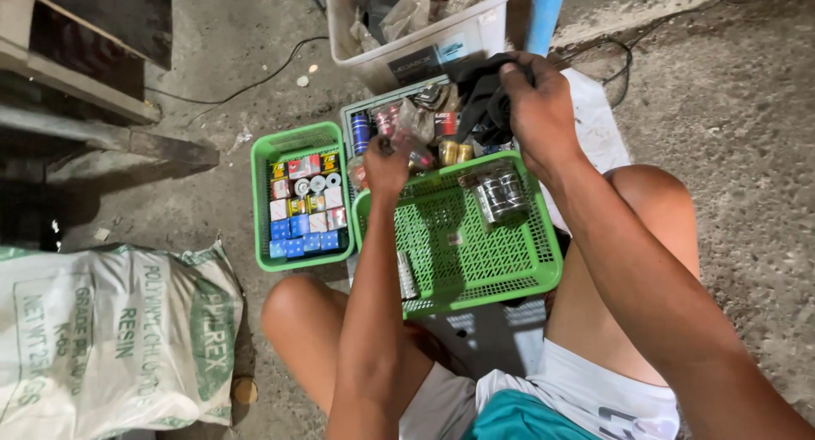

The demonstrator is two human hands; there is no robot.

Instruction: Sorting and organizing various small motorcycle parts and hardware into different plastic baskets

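Note:
My left hand (386, 164) is closed on a small clear plastic packet (413, 122) at the far rim of a large green basket (526, 274). My right hand (536, 105) grips a bundle of black cloth or plastic (480, 96) over a grey tray (361, 109) full of small cylindrical parts. The large green basket holds a clear bag of metal rings (501, 194) and a thin silvery piece (407, 274). To its left a smaller green basket (261, 211) is packed with small blue, red and white boxes.
A white plastic tub (475, 33) of packets stands beyond the tray, next to a blue pole (543, 11). A printed white sack (110, 338) lies at the lower left. Wooden planks (76, 92) and a black cable (246, 88) cross the concrete floor. My knees flank the baskets.

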